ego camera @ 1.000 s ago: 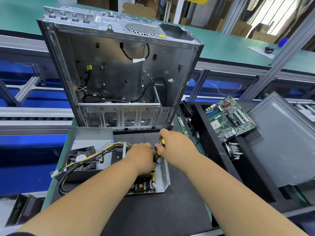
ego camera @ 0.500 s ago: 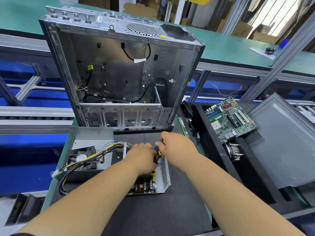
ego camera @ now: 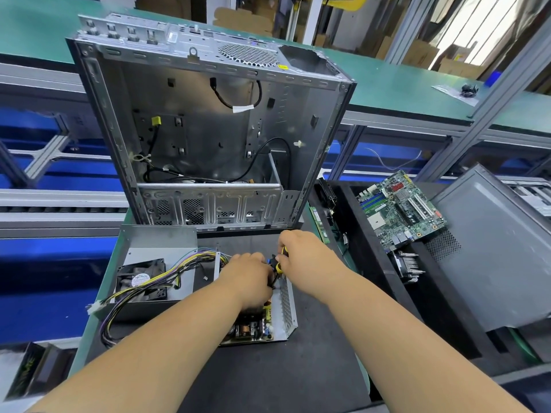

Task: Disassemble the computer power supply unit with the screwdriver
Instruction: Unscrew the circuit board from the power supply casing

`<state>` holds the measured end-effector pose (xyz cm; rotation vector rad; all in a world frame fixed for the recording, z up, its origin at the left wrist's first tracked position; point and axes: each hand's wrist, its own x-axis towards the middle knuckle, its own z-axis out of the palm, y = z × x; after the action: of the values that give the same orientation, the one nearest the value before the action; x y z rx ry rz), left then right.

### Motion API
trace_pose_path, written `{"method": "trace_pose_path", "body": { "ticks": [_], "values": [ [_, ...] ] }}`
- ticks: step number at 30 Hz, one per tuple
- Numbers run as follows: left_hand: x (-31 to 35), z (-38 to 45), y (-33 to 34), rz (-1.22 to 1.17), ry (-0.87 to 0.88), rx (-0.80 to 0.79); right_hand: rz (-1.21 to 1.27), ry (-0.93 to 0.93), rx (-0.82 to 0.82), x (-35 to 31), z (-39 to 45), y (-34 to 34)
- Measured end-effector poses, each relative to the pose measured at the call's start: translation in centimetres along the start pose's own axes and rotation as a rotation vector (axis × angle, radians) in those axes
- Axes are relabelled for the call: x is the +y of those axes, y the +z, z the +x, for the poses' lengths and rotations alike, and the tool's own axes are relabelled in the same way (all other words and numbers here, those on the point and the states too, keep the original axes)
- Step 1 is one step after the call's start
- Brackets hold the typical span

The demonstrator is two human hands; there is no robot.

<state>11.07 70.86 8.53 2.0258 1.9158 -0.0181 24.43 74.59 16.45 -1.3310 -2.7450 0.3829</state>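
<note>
The opened power supply unit [ego camera: 284,305] lies on the black mat, its circuit board [ego camera: 253,326] showing inside the perforated metal shell. My left hand [ego camera: 247,278] rests on the board, pressing down over the unit's middle. My right hand [ego camera: 301,254] grips the yellow and black screwdriver [ego camera: 278,265], which points down into the unit's far right corner between my two hands. The tip is hidden. The removed cover with its black fan [ego camera: 141,281] lies to the left, and a bundle of coloured wires [ego camera: 167,272] runs from it to the unit.
An empty grey computer case [ego camera: 208,129] stands upright just behind the unit. A black tray [ego camera: 357,251] on the right holds a green motherboard [ego camera: 399,207], a heatsink [ego camera: 408,263] and a grey side panel [ego camera: 492,248]. Green conveyor tables run behind.
My right hand has shifted slightly on the screwdriver handle while turning in place. My left hand and the unit have stayed where they were.
</note>
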Motion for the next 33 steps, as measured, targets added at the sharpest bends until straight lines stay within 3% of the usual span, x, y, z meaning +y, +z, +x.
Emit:
{"method": "trace_pose_path", "body": {
  "ticks": [5,11,16,22,33],
  "values": [
    [0.09,-0.06,-0.04,0.006,-0.002,0.006,-0.098,-0.134,-0.103,-0.14,0.37,-0.57],
    [0.19,-0.14,-0.27,0.027,0.003,0.006,-0.316,-0.127,0.094,-0.27,0.04,-0.13],
    [0.01,-0.02,-0.02,0.036,0.012,0.001,-0.069,-0.010,0.071,0.01,0.05,0.22],
    [0.04,0.06,0.08,0.026,0.006,0.010,0.029,0.012,0.050,0.33,0.01,-0.02],
    [-0.02,0.10,0.09,0.036,0.008,-0.008,-0.276,-0.099,0.064,0.29,0.33,-0.05]
  ]
}}
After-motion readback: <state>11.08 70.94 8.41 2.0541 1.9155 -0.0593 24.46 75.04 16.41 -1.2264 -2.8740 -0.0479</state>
